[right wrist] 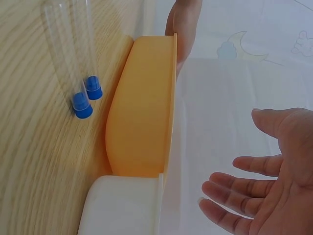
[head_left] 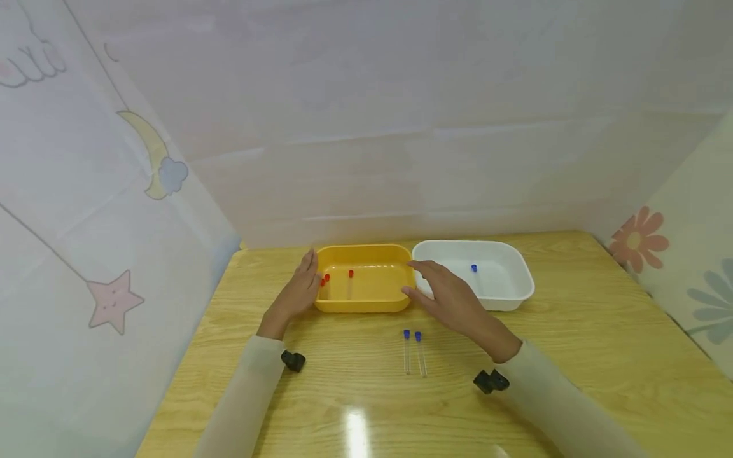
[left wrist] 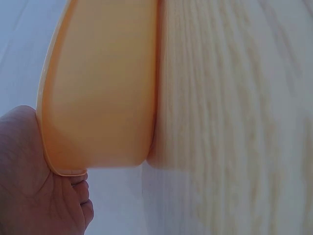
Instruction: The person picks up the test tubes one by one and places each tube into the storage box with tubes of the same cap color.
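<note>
A yellow plastic basin [head_left: 363,305] stands on the table with several red-capped tubes [head_left: 350,275] inside. My left hand [head_left: 299,287] rests against the basin's left end; in the left wrist view the palm [left wrist: 29,181] touches the rim. My right hand [head_left: 452,299] is spread over the place where the basin's right end meets a white basin [head_left: 504,304]. In the right wrist view its fingers [right wrist: 239,188] are apart and hold nothing. Two clear test tubes with blue caps [head_left: 406,334] lie side by side in front of the basins.
Inside the white basin lies a blue-capped tube [head_left: 474,268]. The two basins stand side by side near the back edge of the wooden table [head_left: 321,394]. A printed cloth wall [head_left: 366,178] rises behind, with others to left and right.
</note>
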`<state>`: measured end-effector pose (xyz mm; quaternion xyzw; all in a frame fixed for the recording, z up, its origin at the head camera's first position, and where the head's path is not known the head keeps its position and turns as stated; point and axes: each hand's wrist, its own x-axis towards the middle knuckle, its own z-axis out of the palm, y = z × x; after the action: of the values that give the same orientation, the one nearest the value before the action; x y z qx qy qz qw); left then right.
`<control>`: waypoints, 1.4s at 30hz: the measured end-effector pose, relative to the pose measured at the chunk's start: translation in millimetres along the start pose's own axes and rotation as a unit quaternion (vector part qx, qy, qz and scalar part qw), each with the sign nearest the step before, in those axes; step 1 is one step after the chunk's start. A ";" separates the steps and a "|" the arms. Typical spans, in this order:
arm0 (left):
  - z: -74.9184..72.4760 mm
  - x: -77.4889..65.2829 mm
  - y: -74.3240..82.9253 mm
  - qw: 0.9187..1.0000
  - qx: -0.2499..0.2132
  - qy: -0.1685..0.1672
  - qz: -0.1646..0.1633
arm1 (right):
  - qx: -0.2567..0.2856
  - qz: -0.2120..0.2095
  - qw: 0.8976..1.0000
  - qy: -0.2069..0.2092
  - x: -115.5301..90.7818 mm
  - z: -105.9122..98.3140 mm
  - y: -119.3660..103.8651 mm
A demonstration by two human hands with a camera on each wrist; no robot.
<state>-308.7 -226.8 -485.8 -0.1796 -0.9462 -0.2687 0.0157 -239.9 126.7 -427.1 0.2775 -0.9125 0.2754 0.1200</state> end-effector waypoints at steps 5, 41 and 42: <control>0.8 -0.8 -0.3 1.000 0.001 -0.002 -0.003 | -0.001 0.001 1.000 0.006 -5.4 -1.7 3.6; -0.6 -2.4 0.7 1.000 -0.002 -0.002 -0.006 | -0.011 0.023 0.999 0.037 -33.6 -19.1 45.5; -0.8 -2.1 0.9 1.000 -0.001 -0.001 -0.005 | -0.010 0.023 0.999 0.039 -33.6 -19.2 47.4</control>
<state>-306.4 -227.2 -484.9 -0.1750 -0.9469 -0.2695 0.0127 -238.3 185.3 -444.6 0.2440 -0.9162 0.2797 0.1513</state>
